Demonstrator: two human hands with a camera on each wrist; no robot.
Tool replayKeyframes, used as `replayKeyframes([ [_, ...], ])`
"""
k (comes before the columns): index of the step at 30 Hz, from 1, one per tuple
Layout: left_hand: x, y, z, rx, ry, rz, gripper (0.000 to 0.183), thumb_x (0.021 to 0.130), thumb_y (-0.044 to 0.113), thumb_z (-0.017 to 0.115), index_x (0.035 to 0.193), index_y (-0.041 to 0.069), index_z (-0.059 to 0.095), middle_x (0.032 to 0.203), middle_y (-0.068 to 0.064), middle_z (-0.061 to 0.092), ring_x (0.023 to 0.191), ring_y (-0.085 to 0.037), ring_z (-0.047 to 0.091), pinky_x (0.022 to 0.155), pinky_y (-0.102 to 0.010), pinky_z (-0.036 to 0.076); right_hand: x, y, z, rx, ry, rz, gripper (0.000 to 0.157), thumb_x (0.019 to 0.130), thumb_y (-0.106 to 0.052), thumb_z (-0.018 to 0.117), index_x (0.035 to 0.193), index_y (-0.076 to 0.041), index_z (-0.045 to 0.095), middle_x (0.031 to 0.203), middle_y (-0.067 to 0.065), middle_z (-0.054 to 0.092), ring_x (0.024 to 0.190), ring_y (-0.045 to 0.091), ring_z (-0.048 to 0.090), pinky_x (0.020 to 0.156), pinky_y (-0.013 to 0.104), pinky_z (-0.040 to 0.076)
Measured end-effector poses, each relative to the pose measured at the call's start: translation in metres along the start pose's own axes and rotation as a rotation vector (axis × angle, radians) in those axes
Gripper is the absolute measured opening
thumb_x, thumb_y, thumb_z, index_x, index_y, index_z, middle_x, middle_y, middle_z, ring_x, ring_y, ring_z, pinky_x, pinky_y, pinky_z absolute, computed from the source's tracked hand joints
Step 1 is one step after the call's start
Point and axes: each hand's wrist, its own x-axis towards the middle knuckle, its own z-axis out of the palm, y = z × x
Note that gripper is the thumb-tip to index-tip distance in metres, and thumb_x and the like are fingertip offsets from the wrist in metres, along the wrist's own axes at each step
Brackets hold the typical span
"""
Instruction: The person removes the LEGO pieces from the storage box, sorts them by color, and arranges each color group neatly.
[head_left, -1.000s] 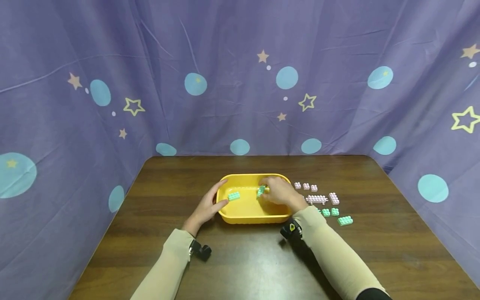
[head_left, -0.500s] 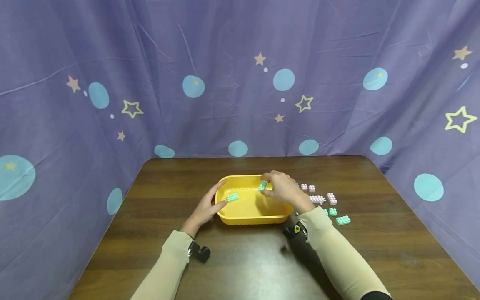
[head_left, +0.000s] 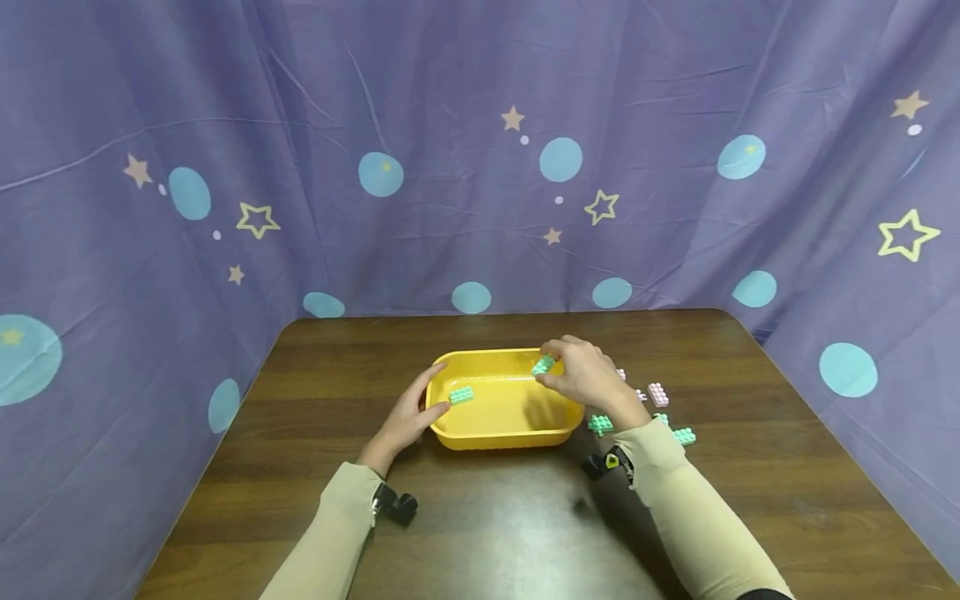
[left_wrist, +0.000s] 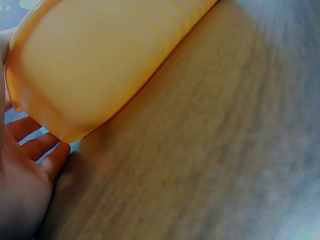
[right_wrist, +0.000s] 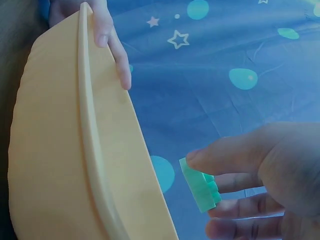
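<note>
A yellow plastic tray (head_left: 502,439) stands on the table in the head view. My left hand (head_left: 405,417) holds its left end, thumb over the rim; in the left wrist view the fingers (left_wrist: 42,147) lie against the outer wall. Over the tray's right part, my right hand (head_left: 591,379) pinches a green building block (head_left: 543,366) between thumb and fingers. The right wrist view shows that block (right_wrist: 200,187) with its studs toward the fingers. Another green building block (head_left: 461,395) lies inside the tray near the left thumb.
Right of the tray lie several loose building blocks, among them a pink one (head_left: 657,394), a green piece (head_left: 601,424) close to the tray and another green block (head_left: 684,436). My right forearm covers some. A purple curtain (head_left: 450,233) hangs behind the wooden table (head_left: 480,533).
My right hand has moved up and to the right with the green building block, from low inside the tray toward its far right rim. My left hand stays at the tray's left end.
</note>
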Motion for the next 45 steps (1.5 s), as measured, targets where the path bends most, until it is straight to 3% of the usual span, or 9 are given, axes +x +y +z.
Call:
replayKeyframes([
  [4,-0.001,-0.001,0.000,-0.011,0.003,-0.010,0.065,0.092,0.004,0.063,0.149,-0.002,0.032,0.155,-0.023,0.030,0.142,-0.042,0.029,0.111,-0.057,0.030,-0.008,0.005,-0.005,0.003,0.016,0.021,0.042,0.079,-0.038,0.077,0.114,-0.015,0.070,0.103,0.004,0.067,0.086,0.023,0.064,0.069,0.043,0.053],
  [10,-0.001,-0.005,0.000,-0.052,-0.003,0.014,0.067,0.091,0.002,0.063,0.149,-0.005,0.031,0.155,-0.025,0.030,0.137,-0.047,0.034,0.102,-0.060,0.040,-0.017,0.015,-0.009,0.021,0.012,0.053,0.043,0.080,-0.038,0.077,0.114,-0.012,0.069,0.095,0.004,0.065,0.078,0.017,0.059,0.062,0.035,0.049],
  [18,-0.003,-0.008,0.002,-0.031,0.007,0.032,0.066,0.090,0.001,0.063,0.147,-0.008,0.031,0.152,-0.030,0.031,0.133,-0.051,0.037,0.101,-0.063,0.039,-0.032,0.031,-0.007,0.017,0.019,0.111,0.040,0.079,-0.039,0.078,0.107,-0.013,0.070,0.095,0.004,0.066,0.080,0.021,0.063,0.064,0.039,0.052],
  [24,0.000,-0.036,0.007,0.012,0.038,0.007,0.066,0.091,0.008,0.065,0.150,0.007,0.035,0.154,-0.019,0.034,0.139,-0.040,0.035,0.109,-0.058,0.033,-0.048,0.044,-0.004,-0.004,0.009,0.161,0.041,0.079,-0.041,0.077,0.108,-0.012,0.069,0.096,0.006,0.065,0.083,0.024,0.063,0.064,0.042,0.052],
  [31,-0.005,-0.008,0.004,-0.013,-0.006,-0.018,0.066,0.092,0.006,0.063,0.149,-0.002,0.032,0.155,-0.024,0.031,0.140,-0.044,0.032,0.109,-0.059,0.032,-0.069,0.061,0.005,-0.028,0.014,0.183,0.045,0.078,-0.039,0.078,0.110,-0.010,0.068,0.097,0.007,0.067,0.085,0.025,0.065,0.066,0.049,0.054],
  [35,-0.005,-0.007,0.005,-0.016,-0.013,-0.020,0.066,0.092,0.005,0.063,0.149,-0.003,0.032,0.154,-0.025,0.030,0.138,-0.045,0.034,0.107,-0.060,0.035,-0.082,0.070,0.013,-0.043,0.004,0.192,0.046,0.076,-0.039,0.079,0.109,-0.009,0.067,0.092,0.006,0.067,0.082,0.025,0.065,0.063,0.049,0.054],
  [40,0.000,-0.004,0.004,-0.050,-0.021,0.027,0.066,0.091,0.001,0.062,0.148,-0.008,0.029,0.153,-0.030,0.029,0.133,-0.051,0.037,0.099,-0.062,0.041,-0.090,0.077,0.016,-0.045,0.002,0.204,0.039,0.076,-0.038,0.079,0.102,-0.012,0.066,0.092,0.006,0.066,0.080,0.025,0.063,0.058,0.044,0.052],
  [45,0.004,-0.001,0.002,-0.028,-0.007,0.031,0.066,0.091,0.001,0.062,0.148,-0.007,0.031,0.153,-0.029,0.030,0.134,-0.049,0.037,0.102,-0.060,0.040,-0.098,0.080,0.013,-0.035,-0.011,0.244,0.038,0.076,-0.039,0.079,0.100,-0.013,0.066,0.087,0.003,0.065,0.075,0.022,0.061,0.053,0.039,0.047],
])
